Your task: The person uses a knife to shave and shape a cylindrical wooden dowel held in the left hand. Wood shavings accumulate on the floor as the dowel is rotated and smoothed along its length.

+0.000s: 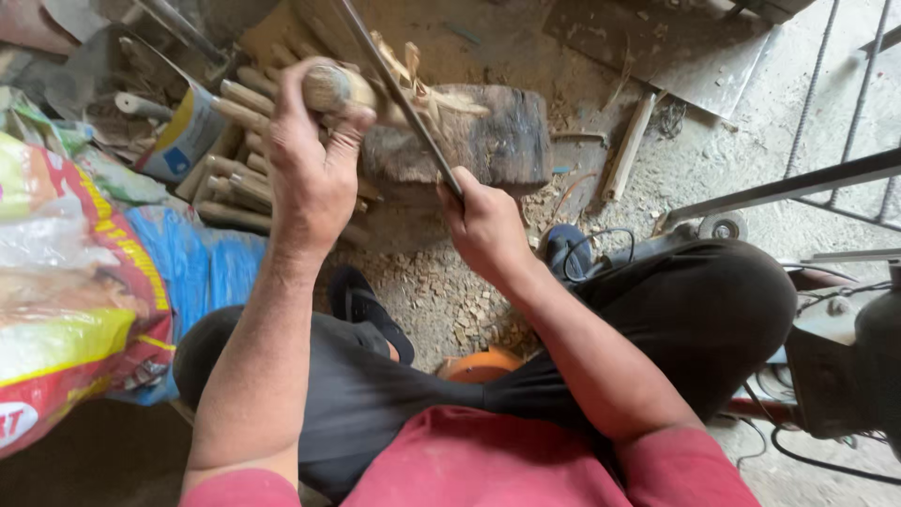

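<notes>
Currently my left hand [314,160] clamps wooden stick [340,88] on chopping block [488,141] top edge; right hand [486,225] wraps long blade [399,94], probably by handle.

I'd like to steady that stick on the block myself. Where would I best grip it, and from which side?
Probably grip the wooden stick at its rounded near end, from the left, as the left hand does. Its far end lies splintered on the chopping block, under the long blade held by the right hand.
</notes>
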